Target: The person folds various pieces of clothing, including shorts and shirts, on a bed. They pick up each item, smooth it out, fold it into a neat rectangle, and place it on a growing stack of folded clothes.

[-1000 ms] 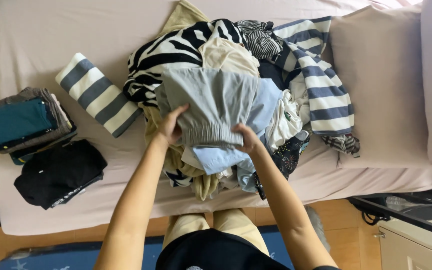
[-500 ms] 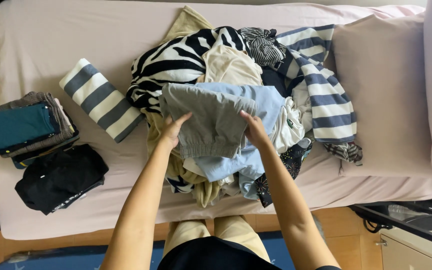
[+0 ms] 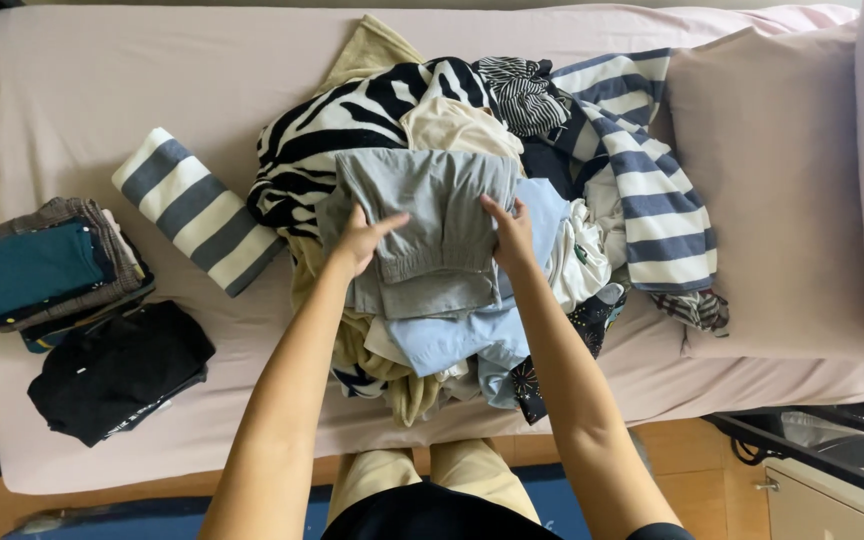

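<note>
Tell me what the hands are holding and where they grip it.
Both hands grip the grey garment on the clothes pile: the left hand at its left edge, the right hand at its right edge.

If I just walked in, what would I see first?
First, the big jumbled heap of clothes in the middle of the bed, with a zebra-striped piece on its left. On top, the left hand and right hand hold a grey garment by its sides. At the bed's left edge sit folded stacks and a striped roll.
</note>
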